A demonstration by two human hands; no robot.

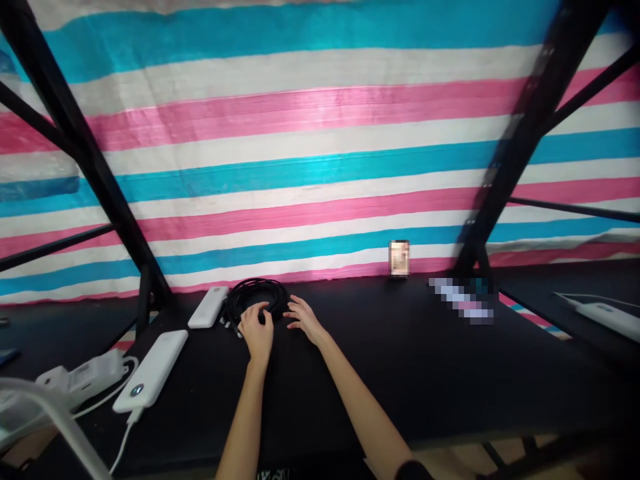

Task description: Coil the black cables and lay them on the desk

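A coil of black cable lies on the black tabletop, with light-coloured connector ends showing at its lower left. My left hand is at the coil's near edge, its fingers and thumb curled round part of the black cable. Just beside the coil's right side is my right hand, fingers spread and holding nothing; whether its fingertips touch the cable I cannot tell.
Left of the coil lies a white power bank; a larger one nearer has a lit display and a plugged-in white cable. A white power strip sits at far left. Blurred-out items lie right. Black frame posts flank the table.
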